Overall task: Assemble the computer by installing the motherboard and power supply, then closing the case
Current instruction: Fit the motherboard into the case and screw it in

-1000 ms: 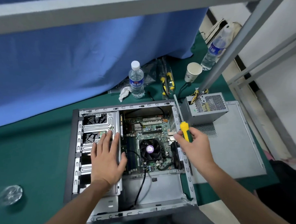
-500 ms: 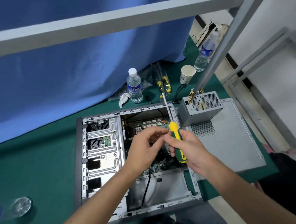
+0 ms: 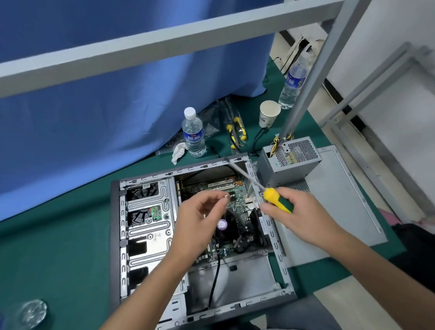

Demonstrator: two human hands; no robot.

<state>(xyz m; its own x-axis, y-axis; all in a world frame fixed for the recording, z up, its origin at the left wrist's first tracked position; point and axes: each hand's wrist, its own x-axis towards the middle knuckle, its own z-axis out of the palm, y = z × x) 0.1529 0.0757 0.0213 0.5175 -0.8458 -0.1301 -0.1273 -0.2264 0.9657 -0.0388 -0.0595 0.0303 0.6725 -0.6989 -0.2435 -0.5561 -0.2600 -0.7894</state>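
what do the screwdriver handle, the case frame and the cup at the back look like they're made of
Screwdriver handle: likely glossy plastic, solid yellow and green.
Case frame: bare sheet metal, dull grey, with stamped slots along its edges.
Cup: probably paper, matte off-white with a thin rolled rim.

Open case (image 3: 118, 238) lies flat on the counter (image 3: 50, 254), motherboard (image 3: 236, 189) inside it, drive cage (image 3: 148, 221) to its left. Power supply (image 3: 288, 160) sits just right of the case's far corner, on the side panel (image 3: 343, 207). Behind the case: bottle (image 3: 193, 135), paper cup (image 3: 268, 113) to its right, second bottle (image 3: 294, 82) further right. Both hands above the motherboard: left hand (image 3: 199, 217), right hand (image 3: 299, 213).
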